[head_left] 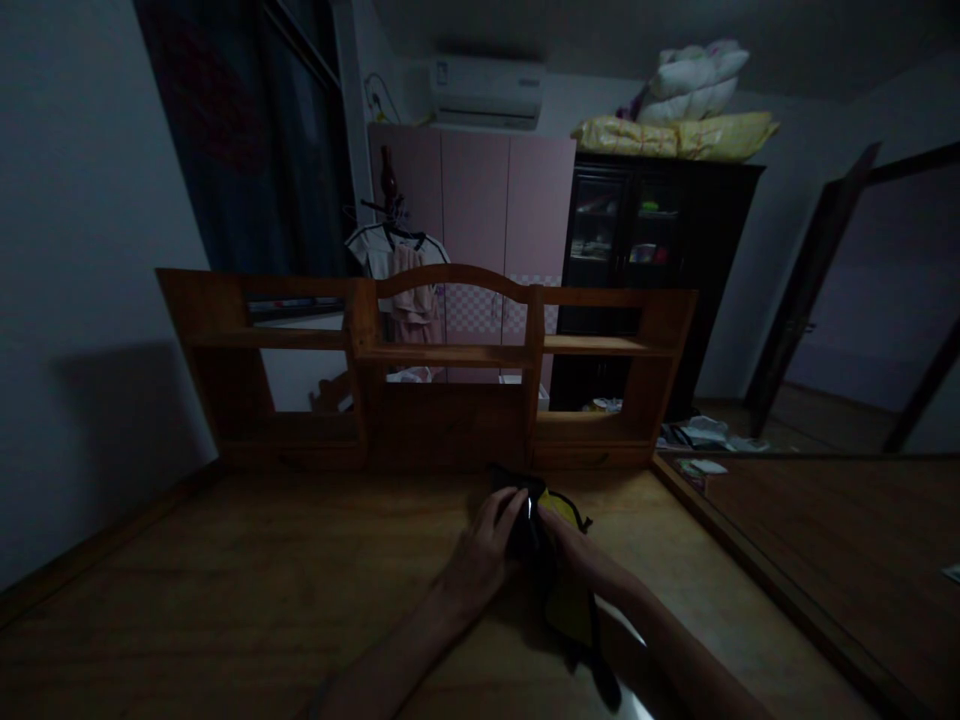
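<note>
Broad brown wooden desk top (225, 580) in dim light; low wooden shelf unit (442, 350) along back edge. Centre: left hand (486, 548), fingers curled over dark upper end of black-and-yellow soft fabric pouch (566, 602), grasping it. Pouch lies mid-desk, just before shelf unit, between both hands and touching both; black strap (604, 682) trails toward near edge. Then right hand (574, 548), closed on pouch's right side, thumb hidden. Step in hand, by look: two-handed work at pouch's top end. Next move calls for steady hold both sides and care with loose strap.
</note>
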